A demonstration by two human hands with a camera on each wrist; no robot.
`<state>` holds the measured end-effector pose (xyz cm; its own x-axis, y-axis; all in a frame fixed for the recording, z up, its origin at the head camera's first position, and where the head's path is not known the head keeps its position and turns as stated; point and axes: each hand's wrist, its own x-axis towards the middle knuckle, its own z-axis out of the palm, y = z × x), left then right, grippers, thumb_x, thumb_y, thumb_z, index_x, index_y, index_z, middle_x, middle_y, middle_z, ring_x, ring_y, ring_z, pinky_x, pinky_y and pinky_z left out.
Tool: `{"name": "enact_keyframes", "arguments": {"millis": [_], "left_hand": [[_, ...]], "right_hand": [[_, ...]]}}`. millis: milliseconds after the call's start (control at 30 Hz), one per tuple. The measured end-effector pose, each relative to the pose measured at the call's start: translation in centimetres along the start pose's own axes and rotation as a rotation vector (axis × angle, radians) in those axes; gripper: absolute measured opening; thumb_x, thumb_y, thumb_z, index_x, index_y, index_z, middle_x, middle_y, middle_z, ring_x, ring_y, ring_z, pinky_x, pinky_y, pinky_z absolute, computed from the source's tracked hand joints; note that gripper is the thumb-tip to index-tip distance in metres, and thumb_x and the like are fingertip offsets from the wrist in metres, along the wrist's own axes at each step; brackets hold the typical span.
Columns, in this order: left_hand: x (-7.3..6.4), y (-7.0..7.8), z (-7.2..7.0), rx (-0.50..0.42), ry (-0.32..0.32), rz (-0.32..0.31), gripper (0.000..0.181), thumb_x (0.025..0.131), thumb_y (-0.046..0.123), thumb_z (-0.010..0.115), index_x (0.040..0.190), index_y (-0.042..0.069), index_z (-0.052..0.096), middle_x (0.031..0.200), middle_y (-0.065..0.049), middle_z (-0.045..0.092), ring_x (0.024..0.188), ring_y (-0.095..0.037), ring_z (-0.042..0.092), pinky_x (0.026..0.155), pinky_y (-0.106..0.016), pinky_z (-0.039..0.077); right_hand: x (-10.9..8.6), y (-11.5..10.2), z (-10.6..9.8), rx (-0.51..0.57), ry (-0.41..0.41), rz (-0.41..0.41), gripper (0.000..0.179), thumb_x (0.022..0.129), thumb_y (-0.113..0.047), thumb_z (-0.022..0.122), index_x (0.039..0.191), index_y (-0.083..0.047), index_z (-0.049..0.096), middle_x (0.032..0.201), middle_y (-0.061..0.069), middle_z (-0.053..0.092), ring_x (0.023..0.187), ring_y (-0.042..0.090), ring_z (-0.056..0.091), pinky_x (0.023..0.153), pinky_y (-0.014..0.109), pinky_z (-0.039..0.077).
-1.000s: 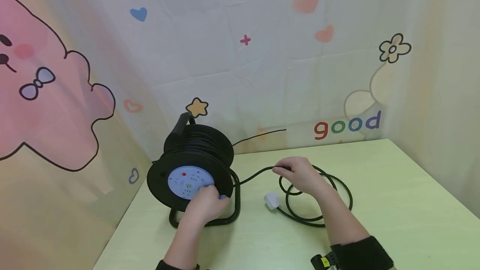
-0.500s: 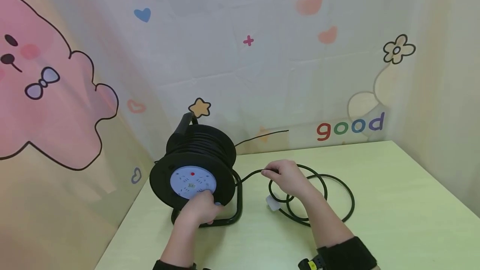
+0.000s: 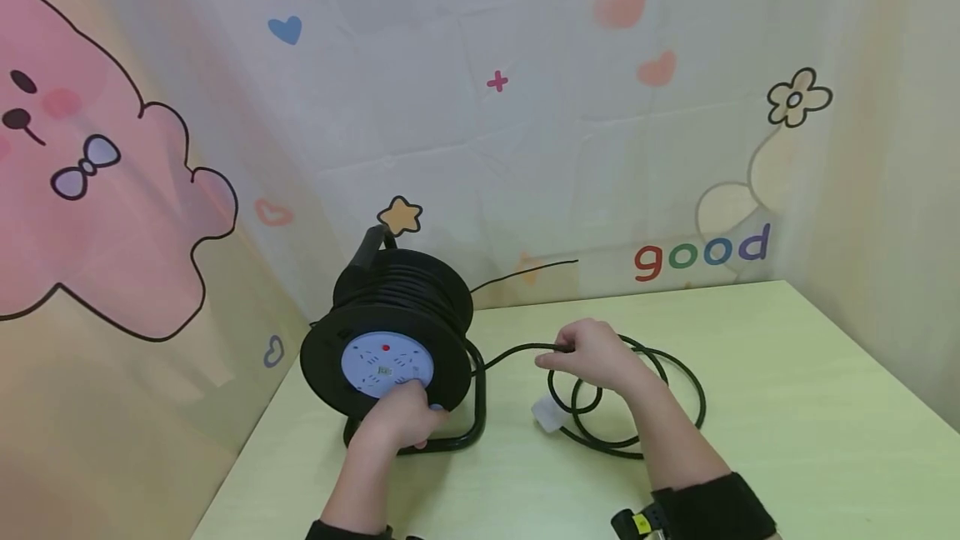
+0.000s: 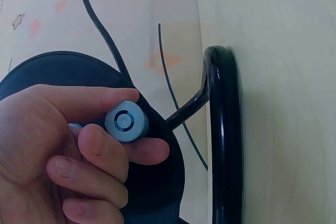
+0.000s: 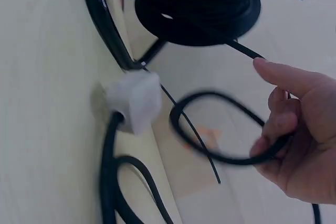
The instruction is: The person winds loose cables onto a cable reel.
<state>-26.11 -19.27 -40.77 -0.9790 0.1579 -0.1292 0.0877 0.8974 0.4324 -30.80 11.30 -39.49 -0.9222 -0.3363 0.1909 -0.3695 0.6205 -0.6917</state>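
In the head view a black cable reel stands on its tubular frame at the left, with a pale blue socket panel on its front disc. My left hand pinches the round blue-grey knob between thumb and fingers, clearest in the left wrist view. To the right of the reel, my right hand holds the black cable, which runs from the drum into its fingers. Beyond it the loose cable lies in loops, ending at a white plug on the table.
The pale green table reaches back to a printed cloth hung behind it. The reel's black foot bar rests on the tabletop. A carry handle rises at the reel's top.
The reel's disc has turned slightly clockwise with my left hand on the knob, then held still. My right hand moved left along with the cable, then back to the right.
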Motion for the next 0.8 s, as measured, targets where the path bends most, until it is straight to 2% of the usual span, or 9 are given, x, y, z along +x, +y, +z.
{"name": "enact_keyframes", "arguments": {"millis": [133,233,300,400,467,567,633,667,800], "left_hand": [[0.0,0.1,0.0,0.002,-0.001,-0.006,0.031,0.088,0.034,0.062,0.082,0.004,0.053,0.056,-0.003,0.058,0.062,-0.018,0.053,0.062,-0.037,0.044],[0.0,0.2,-0.1,0.0,0.0,-0.007,0.032,0.088,0.034,0.062,0.083,0.004,0.053,0.055,-0.003,0.058,0.062,-0.018,0.053,0.063,-0.037,0.043],[0.0,0.3,-0.1,-0.003,-0.002,-0.009,0.031,0.088,0.033,0.062,0.081,0.004,0.053,0.055,-0.003,0.058,0.061,-0.018,0.053,0.062,-0.037,0.043],[-0.1,0.2,-0.1,-0.004,-0.007,-0.012,0.031,0.087,0.034,0.062,0.078,0.006,0.053,0.055,-0.003,0.058,0.06,-0.018,0.053,0.061,-0.036,0.043],[-0.2,0.1,-0.1,-0.004,-0.008,-0.012,0.031,0.087,0.034,0.062,0.075,0.006,0.053,0.055,-0.003,0.059,0.059,-0.017,0.054,0.06,-0.035,0.043],[-0.1,0.0,-0.1,-0.006,-0.002,-0.012,0.031,0.086,0.033,0.061,0.074,0.007,0.052,0.054,-0.002,0.059,0.058,-0.017,0.054,0.059,-0.035,0.043],[-0.1,0.0,-0.1,-0.01,0.0,-0.01,0.031,0.086,0.033,0.061,0.073,0.006,0.052,0.054,-0.003,0.059,0.058,-0.017,0.054,0.058,-0.035,0.043],[-0.1,0.0,-0.1,-0.009,0.002,-0.01,0.031,0.086,0.033,0.061,0.073,0.006,0.052,0.054,-0.002,0.059,0.058,-0.017,0.053,0.059,-0.035,0.043],[0.0,0.0,0.0,-0.015,-0.002,-0.008,0.031,0.086,0.033,0.061,0.073,0.006,0.053,0.053,-0.002,0.058,0.058,-0.017,0.053,0.058,-0.034,0.043]], "right_hand": [[-0.6,1.3,-1.6,0.089,-0.018,0.078,0.026,0.086,-0.03,0.07,0.076,-0.008,0.061,0.064,0.0,0.053,0.052,0.017,0.049,0.048,0.029,0.038],[-1.1,2.2,-2.8,0.162,-0.004,0.093,0.014,0.089,-0.02,0.066,0.093,-0.007,0.067,0.077,0.004,0.06,0.057,0.02,0.05,0.053,0.032,0.044],[-1.4,2.8,-3.5,0.136,0.035,0.079,0.016,0.09,-0.017,0.065,0.104,-0.009,0.068,0.085,0.005,0.063,0.064,0.02,0.051,0.058,0.035,0.046],[-1.8,3.7,-4.5,0.019,0.114,0.062,0.02,0.09,-0.016,0.065,0.109,-0.011,0.067,0.088,0.004,0.064,0.074,0.019,0.055,0.064,0.038,0.048],[-1.9,4.3,-5.0,-0.079,0.178,0.068,0.015,0.09,-0.017,0.065,0.104,-0.012,0.068,0.083,0.004,0.065,0.074,0.019,0.058,0.064,0.039,0.049],[-2.0,4.9,-5.5,-0.086,0.233,0.134,0.014,0.092,-0.021,0.064,0.094,-0.008,0.066,0.075,0.006,0.064,0.062,0.018,0.061,0.058,0.037,0.052],[-2.1,5.2,-5.7,-0.013,0.248,0.189,0.021,0.094,-0.024,0.062,0.091,-0.004,0.063,0.069,0.008,0.06,0.054,0.018,0.06,0.053,0.035,0.053],[-2.1,5.3,-5.7,0.06,0.248,0.216,0.024,0.095,-0.025,0.061,0.091,-0.002,0.062,0.067,0.009,0.057,0.052,0.019,0.06,0.053,0.036,0.055],[-2.0,5.6,-5.6,0.349,0.236,0.236,0.029,0.095,-0.023,0.061,0.105,0.004,0.056,0.065,0.009,0.051,0.051,0.019,0.056,0.057,0.04,0.056]]}}
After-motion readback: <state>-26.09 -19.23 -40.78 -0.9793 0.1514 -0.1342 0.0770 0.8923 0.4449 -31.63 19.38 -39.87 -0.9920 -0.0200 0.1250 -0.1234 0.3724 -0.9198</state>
